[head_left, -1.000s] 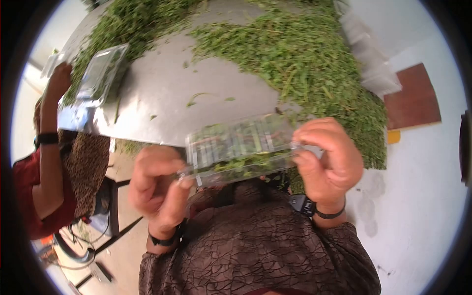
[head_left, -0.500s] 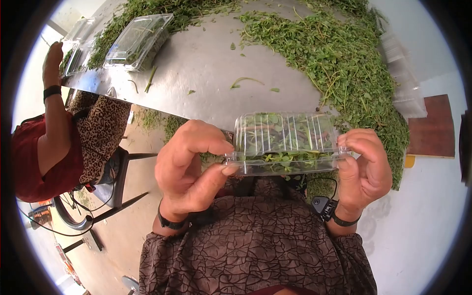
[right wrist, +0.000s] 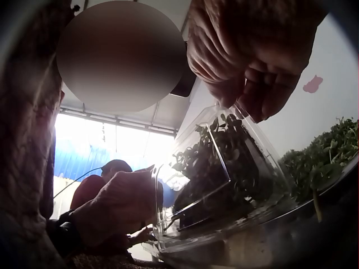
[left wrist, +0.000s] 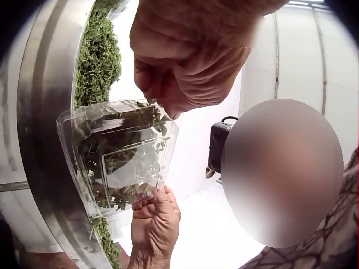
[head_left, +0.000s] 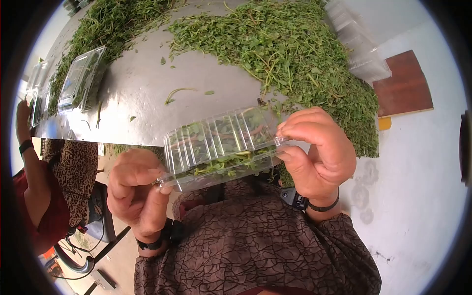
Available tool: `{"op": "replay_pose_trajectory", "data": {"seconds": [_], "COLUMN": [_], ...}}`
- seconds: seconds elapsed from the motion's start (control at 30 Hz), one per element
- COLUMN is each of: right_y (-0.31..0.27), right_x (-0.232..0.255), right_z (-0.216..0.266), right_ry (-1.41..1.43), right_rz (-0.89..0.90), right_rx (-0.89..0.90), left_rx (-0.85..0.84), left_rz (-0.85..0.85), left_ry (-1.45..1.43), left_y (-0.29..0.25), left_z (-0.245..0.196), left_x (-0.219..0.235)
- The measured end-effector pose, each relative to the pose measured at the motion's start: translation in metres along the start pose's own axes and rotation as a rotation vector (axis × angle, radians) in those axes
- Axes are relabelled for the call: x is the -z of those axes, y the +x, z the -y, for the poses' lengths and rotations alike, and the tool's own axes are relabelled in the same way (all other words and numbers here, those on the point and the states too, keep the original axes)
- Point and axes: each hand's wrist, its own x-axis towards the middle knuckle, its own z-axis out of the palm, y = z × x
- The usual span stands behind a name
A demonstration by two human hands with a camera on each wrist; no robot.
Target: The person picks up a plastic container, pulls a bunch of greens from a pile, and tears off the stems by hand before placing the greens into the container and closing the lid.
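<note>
A clear plastic clamshell box (head_left: 221, 142) with leafy green sprigs inside is held up between both hands, near the wearer's chest at the table's front edge. My left hand (head_left: 137, 189) pinches its left front corner between thumb and fingers. At the opposite end, my right hand (head_left: 319, 152) pinches the right corner the same way. The ribbed lid lies over the greens, and the box tilts with its left end nearer the body in the head view. In the left wrist view the box (left wrist: 126, 162) shows its flat panel, with greens pressed against the plastic.
A metal table (head_left: 132, 93) bears a large heap of cut greens (head_left: 275, 49) and a second heap (head_left: 108, 24). Another filled clear box (head_left: 81, 81) stands at left, near another person's arm (head_left: 34, 167). Stacked empty clear boxes (head_left: 364, 59) line the right edge beside a reddish-brown board (head_left: 403, 86).
The box and both hands shift right in the head view, then back left, tilting left end down. Both hands keep their pinch on the corners. The other person's arm shifts at left.
</note>
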Motion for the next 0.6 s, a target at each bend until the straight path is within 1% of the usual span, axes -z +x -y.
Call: {"op": "replay_pose_trajectory", "data": {"seconds": [0.03, 0.2, 0.3, 0.6], "right_y": [0.0002, 0.0007, 0.0000, 0.0013], "right_x": [-0.0002, -0.0005, -0.0011, 0.0010], "right_z": [-0.0001, -0.0003, 0.0001, 0.0009], "right_ry": [0.008, 0.005, 0.014, 0.008], "right_rz": [-0.001, -0.010, -0.016, -0.010], "right_rx": [0.005, 0.012, 0.002, 0.007], "left_rx": [0.018, 0.000, -0.004, -0.018], "left_rz": [-0.013, -0.013, 0.043, 0.032], "left_ry": [-0.015, 0.014, 0.052, 0.018], "left_y": [-0.0004, -0.0004, -0.0004, -0.0007], "left_z": [0.0000, -0.0004, -0.0010, 0.0013], "left_x": [-0.0003, 0.0005, 0.0022, 0.0014]}}
